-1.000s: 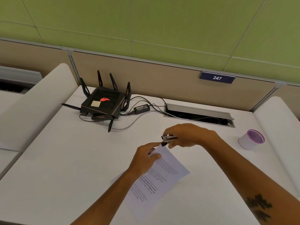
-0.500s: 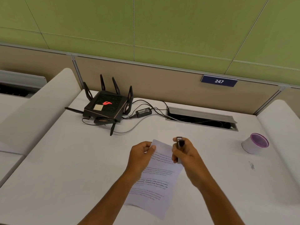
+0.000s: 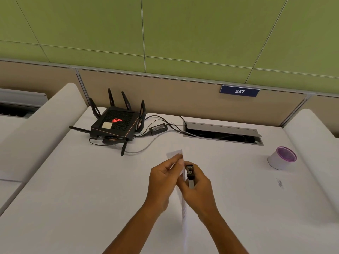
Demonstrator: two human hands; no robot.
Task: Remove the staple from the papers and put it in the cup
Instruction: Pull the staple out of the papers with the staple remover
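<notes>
Near the middle of the white desk top [image 3: 77, 189], the left hand [image 3: 161, 182] pinches the upper corner of the white printed papers [image 3: 184, 211] between thumb and fingertips, so that the sheets stand almost edge-on to the camera, running from the hands toward 6 o'clock, with the top corner sticking out above the fingers at 12 o'clock. Just beside it, at its 3 o'clock, the right hand [image 3: 199, 187] is closed around a small black and silver staple remover [image 3: 190, 176], whose dark head points toward 12 o'clock and sits right against the papers' edge. The staple itself is too small to make out. The white paper cup with a purple rim [image 3: 281, 158] stands well apart from the hands, out at 2 o'clock near the right edge of the desk. At 10 o'clock from the hands sits a black router with upright antennas [image 3: 115, 123], its cables running toward a grey cable slot [image 3: 222, 132] at 1 o'clock.
</notes>
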